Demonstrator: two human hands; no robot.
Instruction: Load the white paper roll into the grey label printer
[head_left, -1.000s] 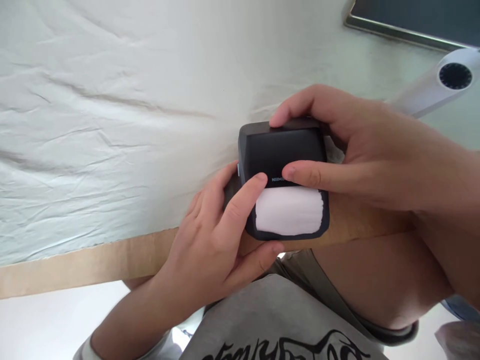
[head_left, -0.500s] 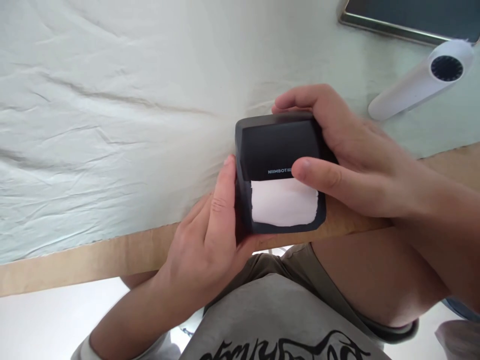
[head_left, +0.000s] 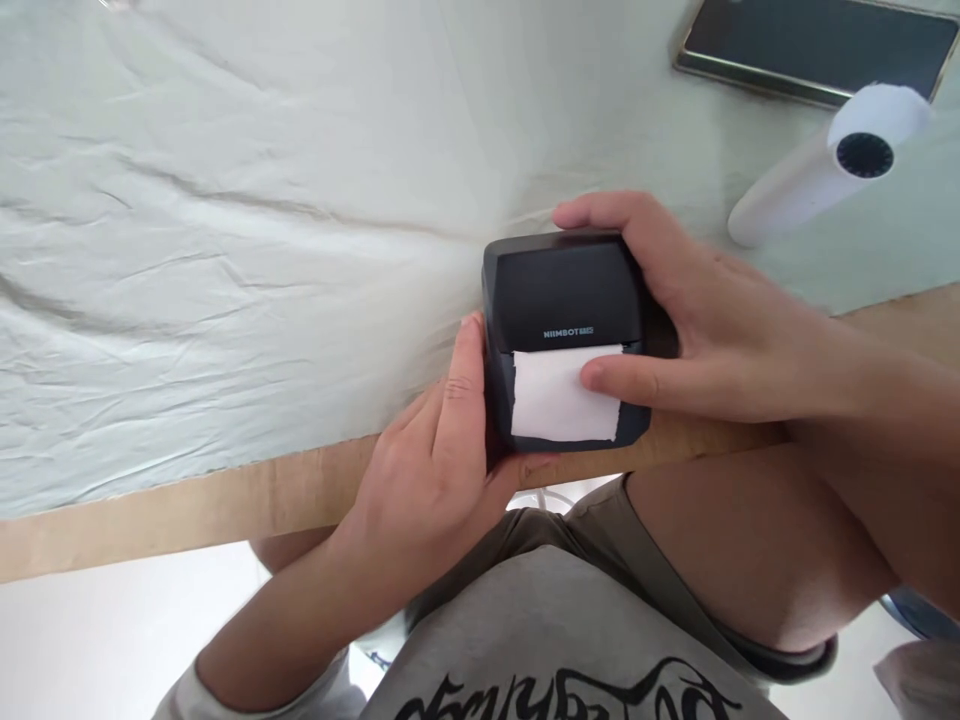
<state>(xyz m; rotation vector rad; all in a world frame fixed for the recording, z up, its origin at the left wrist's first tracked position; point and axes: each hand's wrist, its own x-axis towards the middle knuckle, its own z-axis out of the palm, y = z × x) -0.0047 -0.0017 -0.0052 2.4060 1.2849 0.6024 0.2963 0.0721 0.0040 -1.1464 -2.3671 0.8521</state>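
A black label printer (head_left: 566,290) marked NIIMBOT is held between my two hands near the table's front edge. White label paper (head_left: 555,405) with ragged side edges sticks out of its slot and lies over the printer's front part. My left hand (head_left: 435,440) wraps the left side, forefinger along the wall and thumb low at the front. On the right, my right hand (head_left: 697,310) curls its fingers over the far right corner. Its thumb rests on the label paper's right part, just below the slot. Both palms are hidden against the casing.
A dark phone (head_left: 817,50) lies at the back right. Close to it is a white cylindrical device (head_left: 802,180) with a black round end. Wrinkled pale cloth (head_left: 262,280) covers the table, leaving a wooden front edge (head_left: 225,505) bare. My lap is just below.
My right thumb has moved from the printer's lid down onto the label paper. The paper now sits straighter. The printer has shifted slightly right in view.
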